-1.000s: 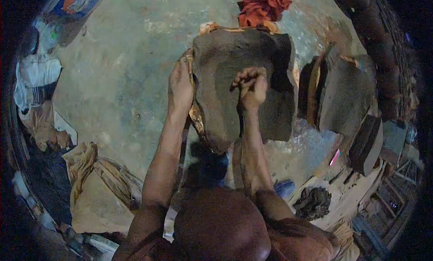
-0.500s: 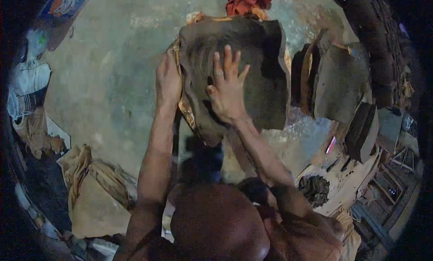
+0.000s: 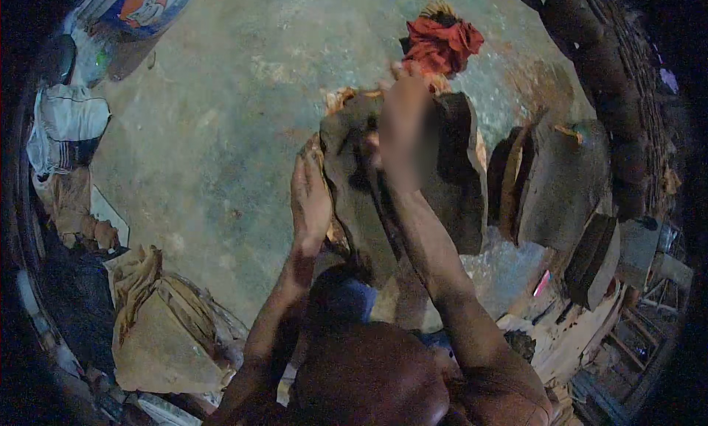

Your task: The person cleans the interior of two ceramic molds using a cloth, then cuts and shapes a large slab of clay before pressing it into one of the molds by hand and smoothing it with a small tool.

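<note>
A dark grey-brown slab (image 3: 461,168) with wavy edges lies on the floor in front of me. Tan, crumpled material (image 3: 339,99) sticks out from under its far and left edges. I cannot tell what the slab is made of. Along its left edge rests my left hand (image 3: 311,205), fingers stretched out and holding nothing. My right hand (image 3: 405,124) is over the far half of the slab, blurred by motion. Its fingers seem spread toward the far edge, and the thumb is apart. Whether the palm touches the surface is hard to tell.
Beyond the slab is a bundled red cloth (image 3: 446,46). Similar dark slabs (image 3: 564,186) stand or lean at the right. A brown cloth or sheet (image 3: 166,330) lies at the near left, and a blue printed container (image 3: 147,9) is at the far left. The floor (image 3: 214,153) is greenish and worn.
My right hand has moved forward over the slab, toward its far edge. My left hand's fingers have straightened along the left edge. The whole view has shifted, so everything sits lower.
</note>
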